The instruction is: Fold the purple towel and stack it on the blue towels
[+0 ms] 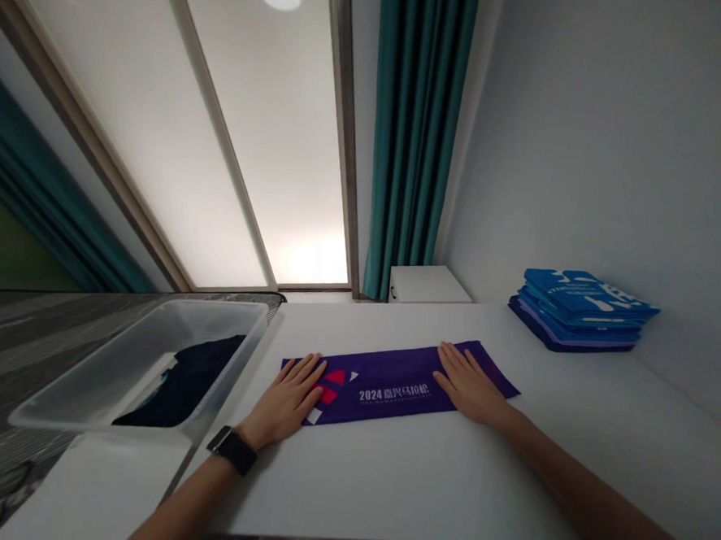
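A purple cloth [392,382], folded into a long strip with white "2024" lettering and red and white shapes, lies flat on the white table [422,470]. My left hand [289,401], with a black watch on its wrist, rests palm down on the strip's left end, fingers stretched out. On the right end my right hand [468,384] lies flat as well, fingers extended. Neither hand grips anything.
A clear plastic bin [92,384] holding dark folded cloth [181,383] stands at the left of the table. A stack of folded blue and purple cloths [583,309] sits at the right by the wall. Behind are a small white cabinet [428,284], a teal curtain and a window.
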